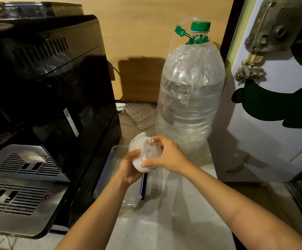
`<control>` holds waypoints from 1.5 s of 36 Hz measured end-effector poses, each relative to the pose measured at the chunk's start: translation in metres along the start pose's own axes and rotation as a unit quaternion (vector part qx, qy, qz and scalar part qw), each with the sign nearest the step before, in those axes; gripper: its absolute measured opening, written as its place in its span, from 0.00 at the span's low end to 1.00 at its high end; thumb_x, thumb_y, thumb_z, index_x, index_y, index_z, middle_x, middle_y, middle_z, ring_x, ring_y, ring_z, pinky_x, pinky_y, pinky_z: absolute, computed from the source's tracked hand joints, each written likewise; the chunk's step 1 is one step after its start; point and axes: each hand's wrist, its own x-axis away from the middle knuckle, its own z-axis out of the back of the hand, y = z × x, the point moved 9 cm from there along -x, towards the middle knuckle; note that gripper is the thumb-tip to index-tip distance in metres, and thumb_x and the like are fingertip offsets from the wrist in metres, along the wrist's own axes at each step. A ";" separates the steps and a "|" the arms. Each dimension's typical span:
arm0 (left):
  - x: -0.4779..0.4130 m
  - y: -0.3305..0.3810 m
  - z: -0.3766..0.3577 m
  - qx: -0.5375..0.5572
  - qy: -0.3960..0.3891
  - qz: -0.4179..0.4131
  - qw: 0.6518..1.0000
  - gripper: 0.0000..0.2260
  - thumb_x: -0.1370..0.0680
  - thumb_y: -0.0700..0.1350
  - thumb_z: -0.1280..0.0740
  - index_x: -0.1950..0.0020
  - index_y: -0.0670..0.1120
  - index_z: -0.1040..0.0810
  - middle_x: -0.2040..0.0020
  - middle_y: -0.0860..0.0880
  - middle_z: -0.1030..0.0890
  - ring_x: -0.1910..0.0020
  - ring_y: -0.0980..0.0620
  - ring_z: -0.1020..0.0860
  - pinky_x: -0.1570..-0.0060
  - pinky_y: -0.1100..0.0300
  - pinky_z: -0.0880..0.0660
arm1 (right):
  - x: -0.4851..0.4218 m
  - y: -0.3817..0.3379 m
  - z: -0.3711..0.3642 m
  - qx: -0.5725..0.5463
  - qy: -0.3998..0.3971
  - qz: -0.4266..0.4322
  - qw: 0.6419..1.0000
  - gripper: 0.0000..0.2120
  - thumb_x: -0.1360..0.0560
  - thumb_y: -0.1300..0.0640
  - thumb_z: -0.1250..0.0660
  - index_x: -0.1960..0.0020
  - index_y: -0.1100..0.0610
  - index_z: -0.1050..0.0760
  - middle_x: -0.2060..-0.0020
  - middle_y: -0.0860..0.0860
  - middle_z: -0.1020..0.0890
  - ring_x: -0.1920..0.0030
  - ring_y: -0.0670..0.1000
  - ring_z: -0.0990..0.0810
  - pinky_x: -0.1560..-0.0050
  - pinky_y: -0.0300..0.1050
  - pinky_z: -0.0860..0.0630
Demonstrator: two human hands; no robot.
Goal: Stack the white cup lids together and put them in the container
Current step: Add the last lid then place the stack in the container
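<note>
A stack of several white cup lids (146,150) is held on edge above the counter, its lids fanned apart at the top. My left hand (128,168) cups the stack from below and the left. My right hand (168,156) grips it from the right, thumb and fingers on the outermost lid. Directly under both hands lies a clear plastic container (108,165) with a blue latch (144,186) on its right side. Nothing can be seen inside the container where it shows.
A black coffee machine (47,105) with a metal drip tray (20,195) fills the left. A large clear water bottle (190,98) with a green cap stands just behind the hands. A white door (272,123) closes the right. Pale countertop (173,222) lies in front.
</note>
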 end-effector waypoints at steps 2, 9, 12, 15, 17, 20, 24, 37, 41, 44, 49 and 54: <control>0.002 0.002 0.007 -0.022 0.023 0.003 0.999 0.41 0.57 0.48 0.18 0.46 0.43 0.27 0.61 0.44 0.16 0.62 0.49 0.17 0.66 0.56 0.19 | -0.003 0.002 -0.004 -0.002 -0.013 -0.001 1.000 0.39 0.40 0.53 0.21 0.34 0.54 0.34 0.48 0.46 0.28 0.47 0.46 0.28 0.47 0.40 0.29; 0.008 0.018 0.029 -0.131 0.078 -0.010 0.988 0.42 0.52 0.52 0.20 0.41 0.43 0.26 0.54 0.44 0.18 0.57 0.49 0.18 0.62 0.57 0.20 | -0.018 0.004 -0.020 0.011 -0.059 0.008 0.998 0.37 0.39 0.53 0.21 0.34 0.54 0.34 0.42 0.49 0.25 0.44 0.47 0.27 0.47 0.39 0.30; 0.011 0.023 0.039 -0.153 0.100 -0.013 0.983 0.46 0.48 0.53 0.21 0.34 0.42 0.31 0.48 0.42 0.21 0.52 0.48 0.20 0.60 0.57 0.20 | -0.027 0.004 -0.028 0.024 -0.072 0.011 0.997 0.38 0.39 0.52 0.21 0.34 0.54 0.34 0.37 0.51 0.26 0.38 0.50 0.27 0.44 0.41 0.29; 0.014 0.024 0.048 -0.145 0.112 -0.008 0.983 0.39 0.45 0.51 0.22 0.37 0.44 0.28 0.52 0.45 0.17 0.54 0.50 0.18 0.60 0.58 0.20 | -0.034 0.003 -0.037 0.017 -0.089 0.015 0.996 0.37 0.38 0.54 0.22 0.34 0.55 0.34 0.37 0.53 0.26 0.39 0.50 0.27 0.42 0.44 0.28; 0.016 0.024 0.056 -0.133 0.127 -0.008 0.983 0.28 0.37 0.48 0.27 0.39 0.44 0.27 0.54 0.46 0.15 0.55 0.51 0.17 0.61 0.59 0.20 | -0.039 0.003 -0.043 0.024 -0.097 0.017 0.995 0.37 0.38 0.55 0.21 0.34 0.56 0.34 0.37 0.54 0.27 0.38 0.51 0.27 0.41 0.45 0.28; 0.019 0.025 0.063 -0.107 0.151 -0.016 0.983 0.15 0.26 0.42 0.37 0.40 0.43 0.26 0.57 0.47 0.14 0.57 0.52 0.16 0.62 0.59 0.20 | -0.046 0.001 -0.049 0.039 -0.096 0.031 0.994 0.35 0.38 0.56 0.22 0.35 0.56 0.33 0.40 0.52 0.25 0.43 0.49 0.27 0.45 0.41 0.28; 0.024 0.025 0.075 -0.084 0.189 -0.037 0.978 0.12 0.23 0.39 0.42 0.42 0.43 0.26 0.58 0.48 0.14 0.59 0.52 0.16 0.63 0.58 0.19 | -0.052 -0.003 -0.058 0.079 -0.105 0.061 0.990 0.29 0.36 0.58 0.24 0.38 0.58 0.30 0.50 0.47 0.27 0.49 0.45 0.29 0.51 0.36 0.33; 0.045 0.009 0.132 -0.161 0.384 -0.010 0.909 0.17 0.23 0.38 0.38 0.35 0.36 0.34 0.50 0.40 0.22 0.55 0.45 0.22 0.70 0.61 0.20 | -0.070 0.035 -0.110 0.153 -0.193 0.034 0.969 0.38 0.36 0.53 0.24 0.31 0.53 0.38 0.33 0.53 0.32 0.33 0.54 0.34 0.38 0.44 0.34; 0.048 0.002 0.143 -0.186 0.398 0.009 0.898 0.16 0.23 0.38 0.39 0.36 0.33 0.32 0.49 0.37 0.22 0.56 0.45 0.21 0.67 0.60 0.20 | -0.071 0.041 -0.119 0.190 -0.213 0.032 0.958 0.38 0.37 0.52 0.24 0.32 0.53 0.38 0.32 0.54 0.32 0.34 0.56 0.32 0.36 0.45 0.32; 0.048 -0.001 0.150 -0.245 0.412 0.035 0.877 0.14 0.22 0.39 0.39 0.39 0.34 0.28 0.51 0.39 0.21 0.56 0.46 0.21 0.60 0.59 0.23 | -0.074 0.044 -0.124 0.237 -0.219 0.046 0.945 0.38 0.37 0.49 0.25 0.32 0.54 0.38 0.33 0.55 0.31 0.35 0.58 0.30 0.37 0.48 0.31; 0.046 -0.002 0.160 -0.361 0.441 0.092 0.817 0.14 0.21 0.40 0.42 0.40 0.34 0.26 0.49 0.39 0.21 0.50 0.43 0.23 0.56 0.55 0.26 | -0.078 0.049 -0.134 0.301 -0.236 0.058 0.922 0.37 0.35 0.47 0.26 0.32 0.55 0.37 0.34 0.56 0.31 0.34 0.59 0.32 0.35 0.49 0.35; 0.049 0.004 0.164 -0.470 0.461 0.142 0.740 0.15 0.21 0.42 0.45 0.39 0.38 0.26 0.41 0.38 0.22 0.42 0.40 0.24 0.44 0.53 0.28 | -0.079 0.049 -0.140 0.334 -0.234 0.067 0.911 0.36 0.34 0.45 0.27 0.32 0.57 0.36 0.34 0.56 0.29 0.35 0.58 0.30 0.34 0.48 0.36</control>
